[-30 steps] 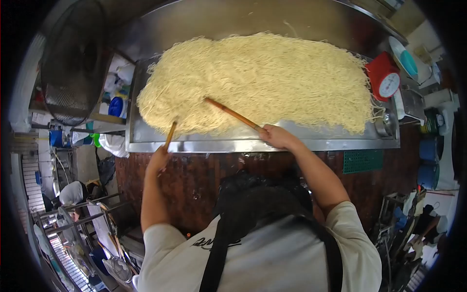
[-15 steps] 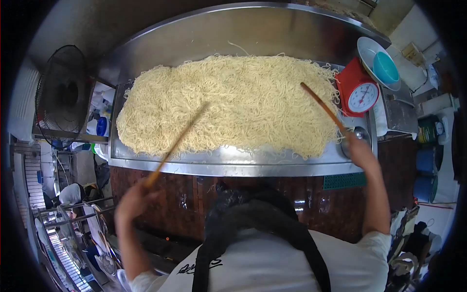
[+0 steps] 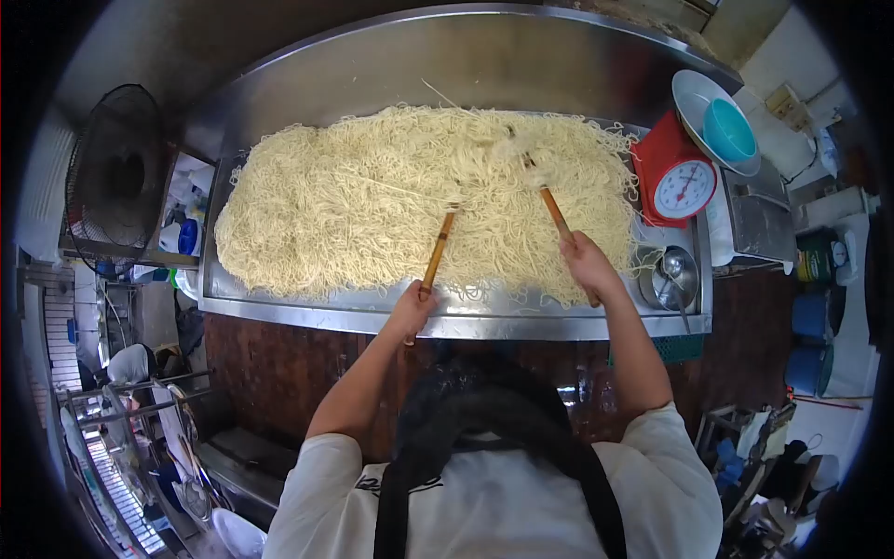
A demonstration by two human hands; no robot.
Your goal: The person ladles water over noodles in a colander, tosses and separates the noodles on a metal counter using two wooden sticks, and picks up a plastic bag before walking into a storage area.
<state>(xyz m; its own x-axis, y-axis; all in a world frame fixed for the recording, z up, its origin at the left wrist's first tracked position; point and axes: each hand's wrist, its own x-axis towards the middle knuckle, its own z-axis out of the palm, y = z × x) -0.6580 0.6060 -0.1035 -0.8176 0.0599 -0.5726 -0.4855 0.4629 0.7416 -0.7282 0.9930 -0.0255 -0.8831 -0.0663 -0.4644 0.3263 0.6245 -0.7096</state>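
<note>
A wide heap of pale noodles (image 3: pixel 372 196) covers most of the metal tray table (image 3: pixel 521 327). My left hand (image 3: pixel 412 307), at the table's front edge, is closed around a wooden stick (image 3: pixel 440 247), whose far tip reaches into the noodles near the middle. Right of it, my right hand (image 3: pixel 589 261) grips a second wooden stick (image 3: pixel 555 212). The far part of that stick passes under lifted strands in the right half of the heap. Both sticks slant toward the back of the table.
On the right stand a red scale (image 3: pixel 678 177) with a dish holding a turquoise bowl (image 3: pixel 729 129), and a metal bowl (image 3: pixel 672 278) with a ladle. A caged fan (image 3: pixel 114 177) is at the left. Racks stand lower left.
My hands have come closer together. The left hand moved right and forward to the table edge; the right moved left. Both sticks now reach into the noodles, with strands raised on the right one.
</note>
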